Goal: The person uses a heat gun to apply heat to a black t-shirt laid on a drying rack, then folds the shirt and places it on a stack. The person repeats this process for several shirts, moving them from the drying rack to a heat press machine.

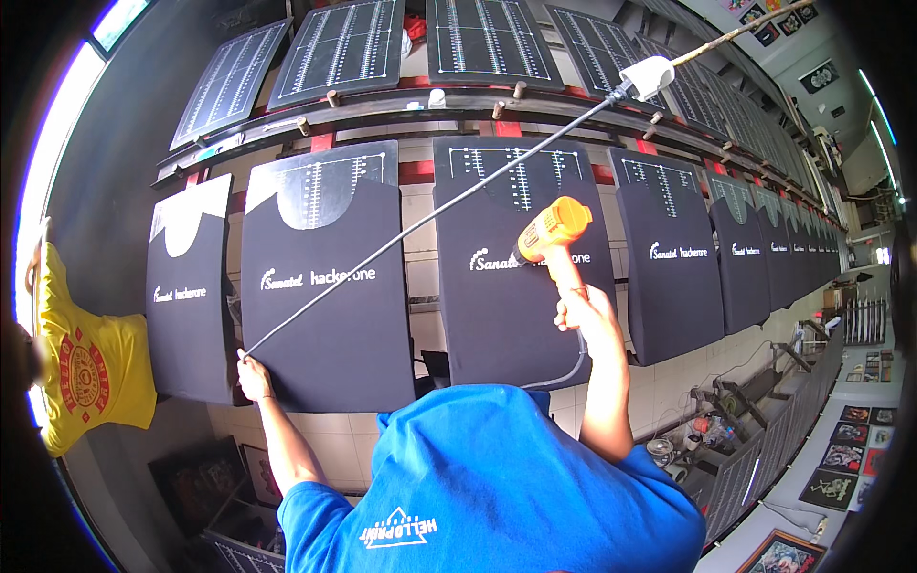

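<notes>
My right hand (pixel 589 315) is closed around the handle of an orange heat gun (pixel 556 227). Its dark nozzle points left, over the white print on a black T-shirt (pixel 511 329) stretched on a flat board. A cord hangs from the handle toward my body. At the left, my left hand (pixel 255 378) grips a dark cable (pixel 411 227) beside the lower left edge of another printed black shirt (pixel 330 353). The cable runs taut across the boards, up to a white plug socket (pixel 648 76) on a brownish cord at the upper right.
More boards with black shirts (pixel 669 277) continue in a row to the right. Behind a dark rail (pixel 382 103) with short pegs stand bare marked boards (pixel 334 53). A yellow T-shirt (pixel 95 368) hangs at the far left. Clutter and equipment (pixel 702 430) lie at the lower right.
</notes>
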`<state>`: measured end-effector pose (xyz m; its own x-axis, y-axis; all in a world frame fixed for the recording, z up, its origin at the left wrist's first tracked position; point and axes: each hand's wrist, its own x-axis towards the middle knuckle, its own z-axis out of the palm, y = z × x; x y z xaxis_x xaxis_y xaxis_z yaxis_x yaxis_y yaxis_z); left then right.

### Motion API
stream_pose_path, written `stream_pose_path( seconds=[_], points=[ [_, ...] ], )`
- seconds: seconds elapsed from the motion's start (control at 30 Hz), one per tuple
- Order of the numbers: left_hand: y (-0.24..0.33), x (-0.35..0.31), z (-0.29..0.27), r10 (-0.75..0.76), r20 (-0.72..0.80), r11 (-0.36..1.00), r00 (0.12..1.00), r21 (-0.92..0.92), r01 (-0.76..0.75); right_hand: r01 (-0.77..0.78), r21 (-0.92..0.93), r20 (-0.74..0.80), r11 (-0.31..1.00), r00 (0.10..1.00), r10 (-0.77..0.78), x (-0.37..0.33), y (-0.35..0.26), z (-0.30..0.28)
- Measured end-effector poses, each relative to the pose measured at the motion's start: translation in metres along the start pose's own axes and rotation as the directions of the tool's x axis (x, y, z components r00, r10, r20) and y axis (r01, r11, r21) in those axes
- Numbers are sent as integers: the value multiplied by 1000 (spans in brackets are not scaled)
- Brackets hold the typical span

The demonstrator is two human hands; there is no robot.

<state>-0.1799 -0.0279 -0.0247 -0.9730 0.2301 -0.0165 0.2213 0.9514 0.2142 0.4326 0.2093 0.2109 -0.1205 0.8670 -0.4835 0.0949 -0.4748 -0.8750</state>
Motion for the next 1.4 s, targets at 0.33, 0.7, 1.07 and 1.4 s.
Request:
stream_pose_path(
  seconds=[0.33,0.7,1.07,1.4],
  points=[
    [-3,0,-10,47,48,999,998,21,-48,-17,29,26,999,1000,16,-4,-2,-2],
    [-6,7,-15,-7,121,1000,993,-15,9,-19,10,22,1000,1000,19,-13,5,-6],
    [-7,7,-14,29,95,999,995,-20,-27,-3,-50,35,999,999,5,-12,0,4],
    [-8,11,-15,45,126,999,991,-26,-42,21,-74,43,997,999,-18,-7,-1,13]
  ],
)
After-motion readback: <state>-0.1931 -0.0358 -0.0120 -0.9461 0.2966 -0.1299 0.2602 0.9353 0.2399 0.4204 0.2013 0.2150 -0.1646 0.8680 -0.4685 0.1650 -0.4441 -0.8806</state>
